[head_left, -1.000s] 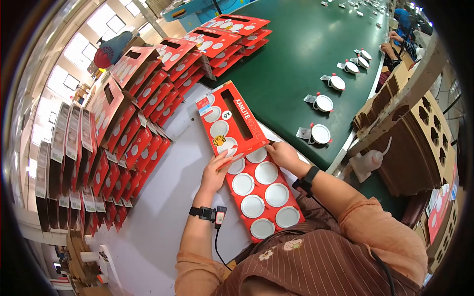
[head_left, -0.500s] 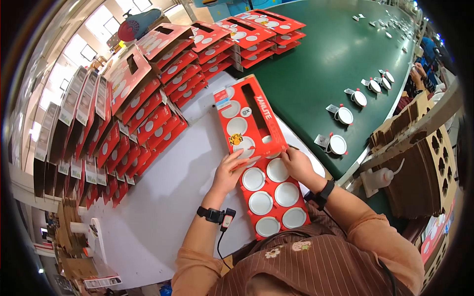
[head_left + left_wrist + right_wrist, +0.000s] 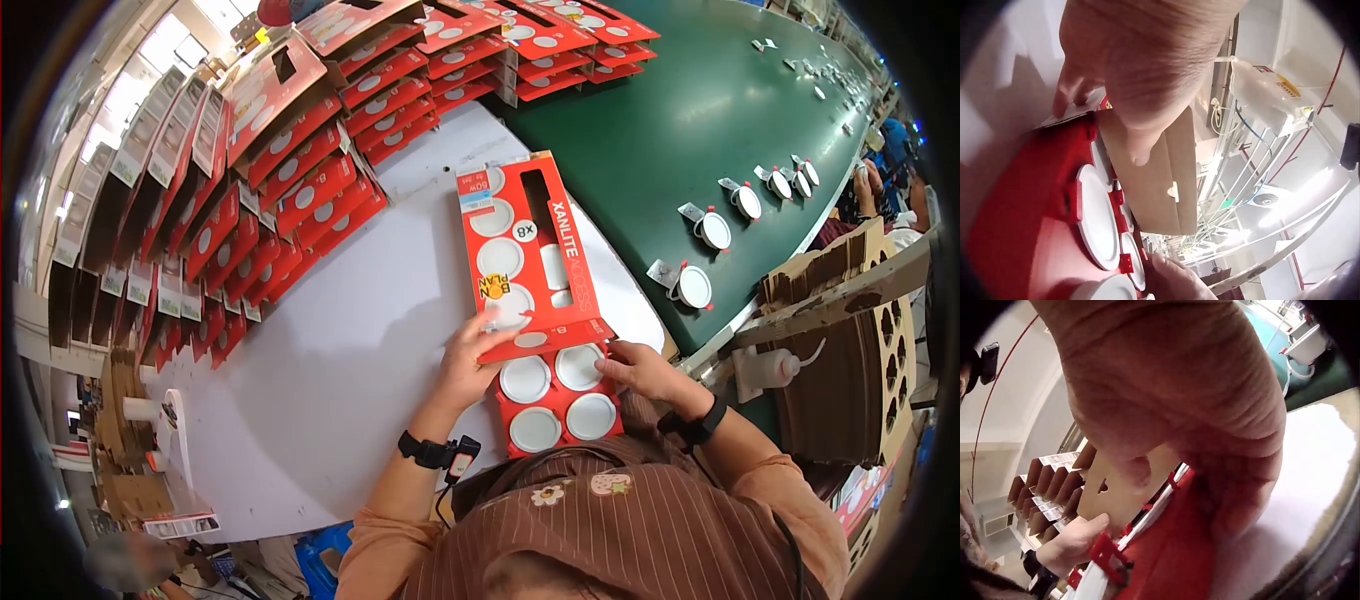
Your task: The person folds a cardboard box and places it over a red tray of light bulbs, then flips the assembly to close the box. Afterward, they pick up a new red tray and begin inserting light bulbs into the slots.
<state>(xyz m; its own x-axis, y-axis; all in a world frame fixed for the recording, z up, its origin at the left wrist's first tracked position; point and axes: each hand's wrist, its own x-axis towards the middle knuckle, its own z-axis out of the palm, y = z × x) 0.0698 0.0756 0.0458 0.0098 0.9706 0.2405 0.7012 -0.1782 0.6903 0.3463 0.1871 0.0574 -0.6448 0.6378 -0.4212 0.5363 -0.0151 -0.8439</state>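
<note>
A red printed carton (image 3: pixel 530 262) with a handle slot lies on the white table, its near end around a red tray (image 3: pixel 557 398) of round white downlights (image 3: pixel 535 429). Two rows of lights show outside the carton; the rest of the tray is inside it. My left hand (image 3: pixel 468 365) grips the carton's near left corner, thumb against the brown inner flap (image 3: pixel 1147 187) in the left wrist view. At the carton mouth on the right, my right hand (image 3: pixel 650 375) holds the tray's side, with fingers along the red wall (image 3: pixel 1175 550) in the right wrist view.
Stacked red cartons (image 3: pixel 310 190) fill the table's left and back. On the green conveyor (image 3: pixel 640 140) at right, several loose downlights (image 3: pixel 712 231) stand in a line. A white squeeze bottle (image 3: pixel 770 367) and brown cardboard inserts (image 3: pixel 830 400) are by my right arm.
The carton has come closer to my body over the tray, covering more rows of lights. My right hand has shifted from the carton's corner down to the tray's side. The head view has turned.
</note>
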